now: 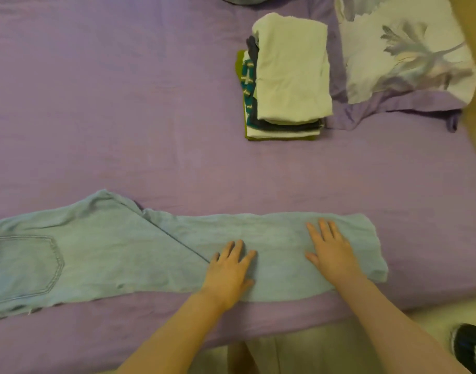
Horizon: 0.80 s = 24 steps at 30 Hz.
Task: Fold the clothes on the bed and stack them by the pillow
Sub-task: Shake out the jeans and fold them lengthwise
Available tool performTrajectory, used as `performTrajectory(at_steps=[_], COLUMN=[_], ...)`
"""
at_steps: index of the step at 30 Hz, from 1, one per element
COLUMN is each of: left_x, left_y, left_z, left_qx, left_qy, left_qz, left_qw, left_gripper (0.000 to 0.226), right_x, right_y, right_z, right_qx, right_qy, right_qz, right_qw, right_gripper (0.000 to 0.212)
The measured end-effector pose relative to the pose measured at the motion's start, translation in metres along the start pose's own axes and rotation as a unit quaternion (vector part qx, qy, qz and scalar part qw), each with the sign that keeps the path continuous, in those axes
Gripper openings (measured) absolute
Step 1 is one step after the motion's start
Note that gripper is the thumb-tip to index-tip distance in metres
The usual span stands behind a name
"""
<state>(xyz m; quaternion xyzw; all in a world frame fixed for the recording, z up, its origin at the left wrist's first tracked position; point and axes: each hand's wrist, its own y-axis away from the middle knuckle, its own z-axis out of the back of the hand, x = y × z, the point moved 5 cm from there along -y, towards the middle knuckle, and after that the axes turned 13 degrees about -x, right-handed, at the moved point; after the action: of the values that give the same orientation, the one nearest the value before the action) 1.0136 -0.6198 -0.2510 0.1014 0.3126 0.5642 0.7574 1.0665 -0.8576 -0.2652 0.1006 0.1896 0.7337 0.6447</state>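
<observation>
Light blue jeans (139,249) lie flat along the bed's (123,103) near edge, back pocket at the left, with no readable label. The left hand (227,273) and right hand (331,255) press on the leg, each grip released, fingers straight. A folded stack (288,76) sits beside the floral pillow (404,49) toward the far right corner.

jeans (96,252) waist cut off left, slipper (470,346) cropped

Jeans (102,255): lying flat along the near edge of the bed (123,117), in front of me.
My hands: left hand (228,271) and right hand (331,252) flat on the jeans' leg, right of the pocket.
Folded stack (291,74): behind the jeans, far side.
Pillow (404,49): just right of the stack.
</observation>
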Motion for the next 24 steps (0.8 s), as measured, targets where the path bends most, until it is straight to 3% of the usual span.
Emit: performTrajectory(at_steps=[6,11,14,16,18,20,22,24], left_x=[-0.022,-0.024,-0.020,-0.015,-0.011,-0.010,-0.010,-0.011], left_y=[-0.004,-0.010,-0.014,-0.016,-0.017,-0.019,-0.019,-0.017], left_z=[-0.004,0.002,0.011,0.020,0.030,0.046,0.064,0.080], left_qx=[-0.003,-0.038,-0.071,-0.093,-0.117,-0.162,-0.218,-0.240], left_qy=[-0.007,-0.003,0.005,0.028,0.073,0.142,0.231,0.334], left_qz=[0.012,0.007,0.004,0.012,0.028,0.041,0.056,0.073], left_qw=[1.000,0.999,0.997,0.995,0.990,0.976,0.947,0.909], left_gripper=[0.058,0.053,0.051,0.050,0.050,0.051,0.053,0.057], right_x=[-0.028,-0.010,0.003,0.009,0.014,0.022,0.037,0.057], right_y=[-0.015,-0.047,-0.054,-0.053,-0.047,-0.040,-0.028,-0.015], right_z=[0.004,0.010,0.023,0.035,0.051,0.069,0.089,0.107], right_qx=[-0.066,-0.031,-0.040,-0.077,-0.104,-0.114,-0.092,-0.057], right_qy=[-0.045,-0.029,-0.010,-0.087,-0.217,-0.363,-0.501,-0.586], right_qz=[-0.058,-0.033,-0.016,-0.029,-0.053,-0.055,-0.032,-0.017], right_qw=[0.995,0.999,0.999,0.993,0.969,0.923,0.860,0.808], right_gripper=[0.073,0.062,0.042,0.031,0.023,0.013,0.004,0.013])
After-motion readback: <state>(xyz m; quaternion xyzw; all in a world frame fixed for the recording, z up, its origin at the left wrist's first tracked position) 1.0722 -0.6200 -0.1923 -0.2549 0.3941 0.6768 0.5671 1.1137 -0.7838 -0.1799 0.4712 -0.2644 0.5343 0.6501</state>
